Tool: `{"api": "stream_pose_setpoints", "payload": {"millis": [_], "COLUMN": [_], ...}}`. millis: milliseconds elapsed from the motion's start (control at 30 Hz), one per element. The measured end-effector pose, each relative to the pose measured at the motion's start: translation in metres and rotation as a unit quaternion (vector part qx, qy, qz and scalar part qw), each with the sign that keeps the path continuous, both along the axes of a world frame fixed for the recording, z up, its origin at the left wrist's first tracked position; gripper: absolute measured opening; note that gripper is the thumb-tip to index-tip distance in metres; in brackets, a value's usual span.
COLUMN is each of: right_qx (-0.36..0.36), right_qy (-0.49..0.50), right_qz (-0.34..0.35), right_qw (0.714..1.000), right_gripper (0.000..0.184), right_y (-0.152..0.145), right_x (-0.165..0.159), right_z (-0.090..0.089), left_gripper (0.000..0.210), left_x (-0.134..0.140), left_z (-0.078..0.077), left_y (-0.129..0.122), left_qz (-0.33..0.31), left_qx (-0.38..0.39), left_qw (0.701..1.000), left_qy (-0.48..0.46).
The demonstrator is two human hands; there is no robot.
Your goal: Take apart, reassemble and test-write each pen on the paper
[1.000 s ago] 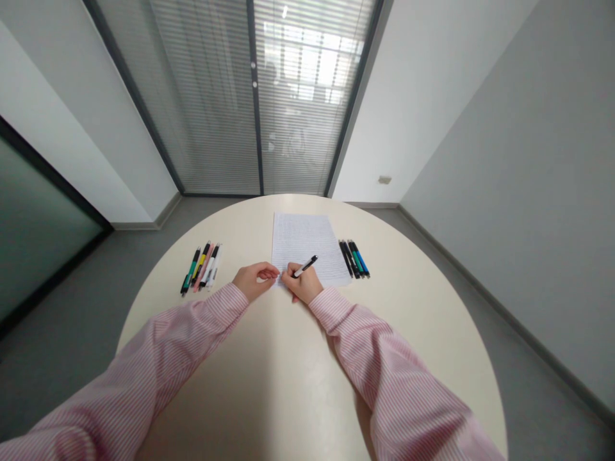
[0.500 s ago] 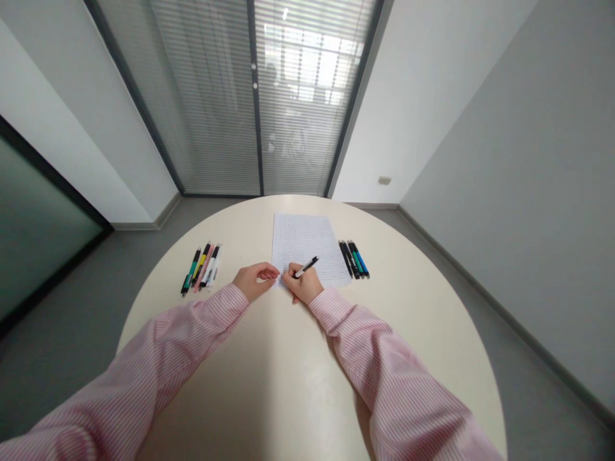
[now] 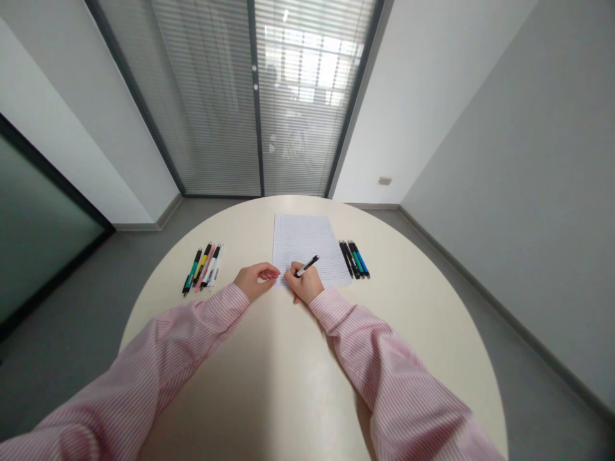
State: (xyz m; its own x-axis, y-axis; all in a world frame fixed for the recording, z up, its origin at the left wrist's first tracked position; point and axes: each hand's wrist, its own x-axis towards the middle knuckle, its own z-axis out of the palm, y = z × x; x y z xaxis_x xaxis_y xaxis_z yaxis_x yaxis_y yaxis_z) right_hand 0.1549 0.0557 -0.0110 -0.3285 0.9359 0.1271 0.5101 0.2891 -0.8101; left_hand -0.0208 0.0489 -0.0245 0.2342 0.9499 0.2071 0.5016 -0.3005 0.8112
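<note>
Though illegible, fine marks (image 3: 300, 234) on paper (image 3: 318, 248) beneath pen (image 3: 308, 265)

We hold both pink-and-white striped-sleeved arms (image 3: 389, 362) stretched forward and inward, our bare left hand (image 3: 254, 282) loosely curled, our bare right hand (image 3: 308, 285) near it, closed in a pinch.

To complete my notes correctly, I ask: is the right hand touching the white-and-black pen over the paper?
Touching. The head view shows the right hand gripping the white-and-black pen, whose upper end sticks out over the paper.
</note>
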Motion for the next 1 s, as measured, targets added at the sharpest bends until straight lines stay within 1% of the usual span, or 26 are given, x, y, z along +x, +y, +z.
{"api": "stream_pose_setpoints", "payload": {"millis": [167, 367, 400, 467, 500, 567, 667, 700, 767, 833, 867, 933, 967, 1000], "right_qx": [0.026, 0.027, 0.016, -0.032, -0.064, -0.118, -0.151, -0.172, -0.224, -0.244, -0.233, -0.195, -0.182, -0.181], "right_qy": [-0.029, -0.026, -0.01, 0.068, 0.124, 0.23, 0.303, 0.32, 0.354, 0.392, 0.416, 0.475, 0.507, 0.534], "right_qz": [-0.006, -0.015, -0.019, -0.035, -0.046, -0.065, -0.075, -0.067, -0.034, 0.002, 0.008, -0.011, -0.028, -0.041], "right_qw": [0.999, 0.999, 1.0, 0.997, 0.989, 0.964, 0.938, 0.929, 0.908, 0.887, 0.879, 0.858, 0.842, 0.825], "right_gripper": [0.024, 0.023, 0.023, 0.024, 0.025, 0.029, 0.038, 0.04, 0.05, 0.056, 0.053, 0.036, 0.03, 0.027], "right_y": [0.0, 0.001, 0.001, 0.002, 0.001, 0.0, -0.003, -0.004, -0.004, -0.002, -0.001, 0.002, 0.004, 0.005], "right_x": [-0.001, -0.003, -0.003, -0.002, -0.001, 0.002, 0.007, 0.009, 0.012, 0.012, 0.011, 0.01, 0.01, 0.011], "right_z": [0.002, 0.002, 0.001, 0.0, 0.0, 0.001, 0.008, 0.011, 0.016, 0.019, 0.019, 0.019, 0.02, 0.021], "left_gripper": [0.02, 0.02, 0.02, 0.02, 0.02, 0.02, 0.019, 0.019, 0.019, 0.019, 0.019, 0.019, 0.019, 0.019], "left_x": [0.0, -0.001, -0.001, -0.001, -0.001, -0.001, -0.001, -0.001, -0.002, -0.003, -0.003, -0.004, -0.004, -0.004], "left_z": [-0.001, -0.001, -0.001, -0.001, -0.001, 0.0, 0.001, 0.001, 0.001, 0.0, 0.0, -0.001, -0.002, -0.002], "left_y": [0.0, 0.001, 0.001, 0.001, 0.001, 0.001, 0.0, 0.0, 0.0, 0.0, 0.001, 0.001, 0.001, 0.002], "left_qz": [-0.001, -0.01, -0.009, -0.007, -0.007, -0.007, -0.007, -0.006, -0.006, -0.009, -0.01, -0.012, -0.012, -0.011], "left_qx": [-0.004, -0.003, -0.004, -0.006, -0.005, -0.002, -0.001, -0.003, -0.004, -0.001, 0.003, 0.01, 0.012, 0.011], "left_qw": [1.0, 1.0, 1.0, 1.0, 1.0, 1.0, 1.0, 1.0, 1.0, 1.0, 1.0, 1.0, 1.0, 1.0], "left_qy": [0.001, 0.006, 0.006, 0.004, 0.001, -0.002, 0.005, 0.008, 0.011, 0.012, 0.014, 0.018, 0.02, 0.02]}}
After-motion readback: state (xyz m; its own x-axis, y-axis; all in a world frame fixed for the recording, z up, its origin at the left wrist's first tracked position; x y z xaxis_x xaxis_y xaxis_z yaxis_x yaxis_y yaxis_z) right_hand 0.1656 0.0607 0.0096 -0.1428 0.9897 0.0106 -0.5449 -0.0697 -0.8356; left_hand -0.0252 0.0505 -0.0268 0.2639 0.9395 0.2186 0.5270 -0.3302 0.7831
